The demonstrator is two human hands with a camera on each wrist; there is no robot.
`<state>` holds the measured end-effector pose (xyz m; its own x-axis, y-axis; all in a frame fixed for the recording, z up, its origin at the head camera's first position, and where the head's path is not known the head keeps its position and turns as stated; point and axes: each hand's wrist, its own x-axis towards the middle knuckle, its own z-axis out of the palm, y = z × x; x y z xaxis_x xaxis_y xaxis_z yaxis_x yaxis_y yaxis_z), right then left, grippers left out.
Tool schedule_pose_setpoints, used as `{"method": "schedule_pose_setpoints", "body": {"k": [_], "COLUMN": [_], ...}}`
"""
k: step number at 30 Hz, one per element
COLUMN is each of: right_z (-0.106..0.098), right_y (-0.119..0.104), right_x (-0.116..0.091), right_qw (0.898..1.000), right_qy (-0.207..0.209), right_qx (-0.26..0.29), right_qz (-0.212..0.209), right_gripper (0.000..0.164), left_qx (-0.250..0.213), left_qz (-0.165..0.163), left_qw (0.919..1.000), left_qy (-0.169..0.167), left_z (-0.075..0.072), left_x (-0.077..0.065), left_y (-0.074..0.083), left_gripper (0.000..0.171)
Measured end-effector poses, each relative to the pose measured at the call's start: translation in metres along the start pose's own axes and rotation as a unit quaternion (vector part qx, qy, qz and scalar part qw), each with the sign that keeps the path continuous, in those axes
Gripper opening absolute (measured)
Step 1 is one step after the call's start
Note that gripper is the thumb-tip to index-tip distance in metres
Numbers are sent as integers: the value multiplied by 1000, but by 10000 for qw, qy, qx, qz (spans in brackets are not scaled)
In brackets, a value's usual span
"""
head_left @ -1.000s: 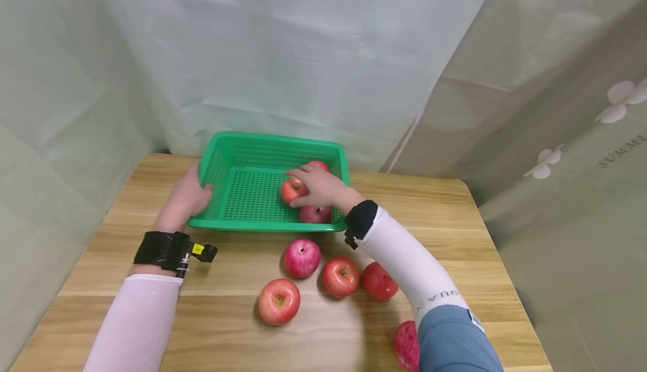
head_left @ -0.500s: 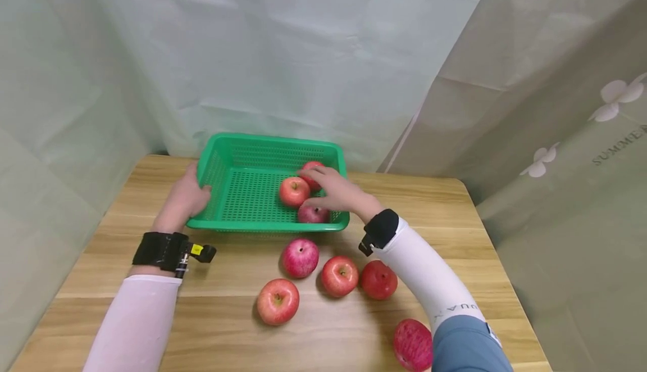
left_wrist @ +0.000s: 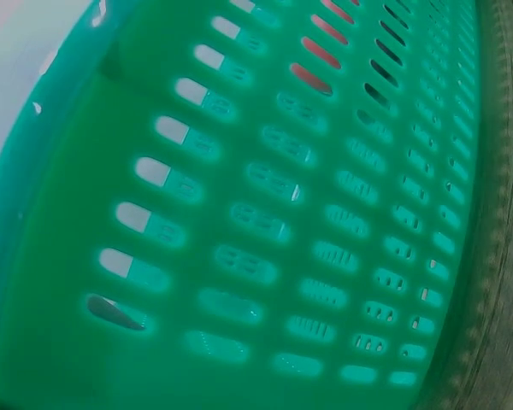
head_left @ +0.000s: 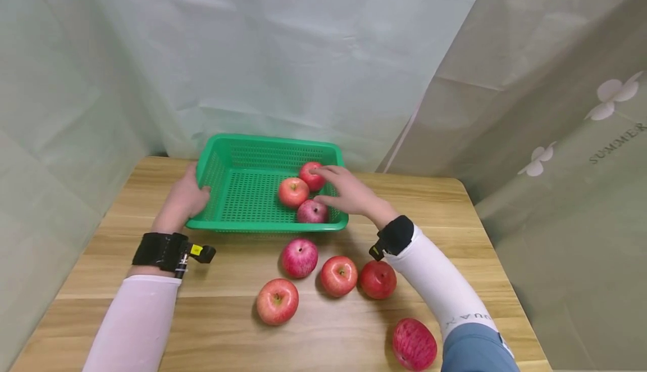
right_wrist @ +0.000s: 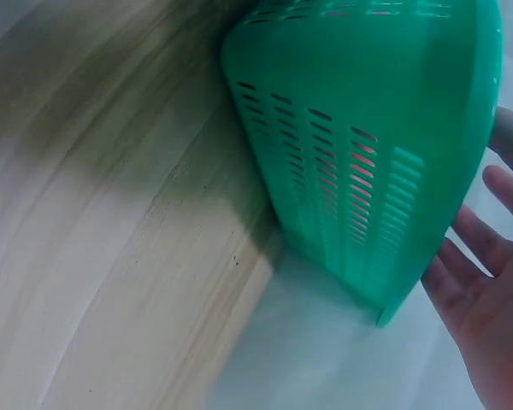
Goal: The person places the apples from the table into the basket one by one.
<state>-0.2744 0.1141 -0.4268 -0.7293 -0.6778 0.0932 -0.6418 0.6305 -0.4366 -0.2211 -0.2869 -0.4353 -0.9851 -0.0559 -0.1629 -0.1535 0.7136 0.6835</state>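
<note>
A green plastic basket [head_left: 268, 226] with slotted walls stands at the back of the table. My left hand [head_left: 184, 196] grips its left rim, thumb over the inner side; the fingers outside are hidden. Three apples lie inside at the right end: a red apple [head_left: 311, 176], a lighter apple [head_left: 293, 193] and a darker apple [head_left: 312, 212]. Over the right rim, my right hand [head_left: 350, 193] has spread fingers and holds nothing, its fingertips near the apples. The left wrist view is filled by the basket wall [left_wrist: 85, 188]. In the right wrist view the fingers [right_wrist: 479, 239] are beside the rim.
In front of the basket lie a pink apple [head_left: 300, 258], two red apples [head_left: 339, 276] and a yellowish-red apple [head_left: 277, 302]. Another streaked apple [head_left: 414, 344] is near the right forearm. Pale curtains [head_left: 303, 51] hang around the wooden table [head_left: 212, 327].
My right hand has let go of the lighter apple inside the basket and drawn back right to the rim. The left hand stays on the basket.
</note>
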Motion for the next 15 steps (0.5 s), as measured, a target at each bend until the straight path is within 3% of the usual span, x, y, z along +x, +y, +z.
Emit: {"method": "schedule_pose_setpoints", "body": {"k": [7,15], "right_z": [-10,-13], "right_y": [8,24], "right_x": [-22,-52], "right_qw": [9992,9985], "right_qy": [318,405], "right_qx": [220,289], "right_qz": [55,248], "right_gripper": [68,67], "left_qx": [-25,-74], "left_qz": [-22,-34], "left_qw": [10000,10000], "left_qy": [-24,-46], "left_z": [0,0], "left_x": [1,1], "left_y": [1,-2], "left_gripper": [73,74]}}
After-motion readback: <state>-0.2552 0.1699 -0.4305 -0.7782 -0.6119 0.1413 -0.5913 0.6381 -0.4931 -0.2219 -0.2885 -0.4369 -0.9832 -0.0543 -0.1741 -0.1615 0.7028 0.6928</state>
